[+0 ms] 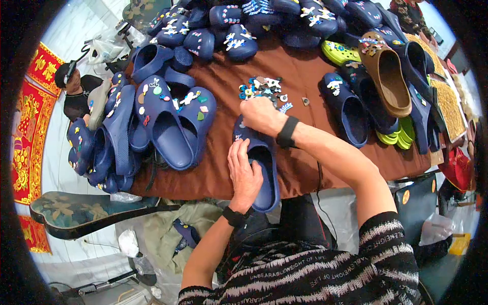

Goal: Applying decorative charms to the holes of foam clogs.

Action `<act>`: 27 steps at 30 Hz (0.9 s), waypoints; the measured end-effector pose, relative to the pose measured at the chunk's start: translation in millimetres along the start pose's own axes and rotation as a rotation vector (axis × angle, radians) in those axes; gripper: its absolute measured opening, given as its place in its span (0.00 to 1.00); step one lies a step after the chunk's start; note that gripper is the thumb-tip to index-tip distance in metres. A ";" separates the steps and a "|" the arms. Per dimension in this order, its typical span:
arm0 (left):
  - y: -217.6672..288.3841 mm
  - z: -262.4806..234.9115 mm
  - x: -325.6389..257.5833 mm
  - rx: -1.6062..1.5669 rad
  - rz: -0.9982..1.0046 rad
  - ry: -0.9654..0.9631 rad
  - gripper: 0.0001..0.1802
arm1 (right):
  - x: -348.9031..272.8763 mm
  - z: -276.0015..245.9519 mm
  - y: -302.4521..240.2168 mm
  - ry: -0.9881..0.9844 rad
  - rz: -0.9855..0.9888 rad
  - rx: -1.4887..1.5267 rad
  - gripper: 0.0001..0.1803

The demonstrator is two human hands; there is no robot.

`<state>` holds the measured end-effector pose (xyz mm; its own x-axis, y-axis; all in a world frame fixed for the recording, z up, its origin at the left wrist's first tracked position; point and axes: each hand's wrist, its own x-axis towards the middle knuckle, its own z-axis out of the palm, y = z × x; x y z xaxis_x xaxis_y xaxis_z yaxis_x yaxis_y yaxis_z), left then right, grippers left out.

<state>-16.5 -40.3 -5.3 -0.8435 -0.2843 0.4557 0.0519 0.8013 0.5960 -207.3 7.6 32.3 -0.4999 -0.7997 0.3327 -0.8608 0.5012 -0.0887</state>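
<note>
A navy blue clog [266, 190] lies at the near edge of the table with its toe pointing away from me. My left hand [244, 172] is closed on its left side, the fingers over the rim and the thumb at the opening. Over the toe part my right hand [262, 116] is bunched into a fist, pressed down close to the clog's top. Whatever its fingers pinch is hidden. Just beyond that hand lies a small heap of shoe charms [263, 87] in white, black, blue and brown. One loose brown charm [305, 101] sits to the right.
Navy clogs with charms [173, 122] stand at the left, and more clogs [241, 43] are heaped along the back. At the right are a brown clog [389, 76], a lime green clog [339, 52] and several navy ones. A brown cloth [300, 168] covers the table. Another person [81, 89] is at the far left.
</note>
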 end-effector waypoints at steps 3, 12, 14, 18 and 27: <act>0.6 0.6 0.5 0.003 0.010 0.004 0.36 | 4.6 2.7 -15.8 -0.048 -0.041 -0.146 0.07; 0.0 2.2 2.1 -0.019 0.011 0.003 0.36 | -1.2 11.5 -6.0 0.048 -0.073 -0.061 0.07; -2.6 2.6 3.1 -0.019 0.014 0.017 0.36 | -7.4 11.5 -2.6 0.131 -0.144 -0.030 0.06; -3.2 2.5 3.0 -0.011 0.016 0.019 0.35 | -6.2 8.4 6.7 0.029 -0.087 0.065 0.09; 0.7 1.2 -2.3 -0.008 0.021 0.014 0.35 | 2.3 -6.9 7.0 -0.092 -0.037 0.031 0.05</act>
<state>-15.2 -38.4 -6.8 -0.8347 -0.2750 0.4771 0.0736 0.8029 0.5915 -213.7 11.6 38.9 -0.4732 -0.8451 0.2490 -0.8807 0.4614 -0.1076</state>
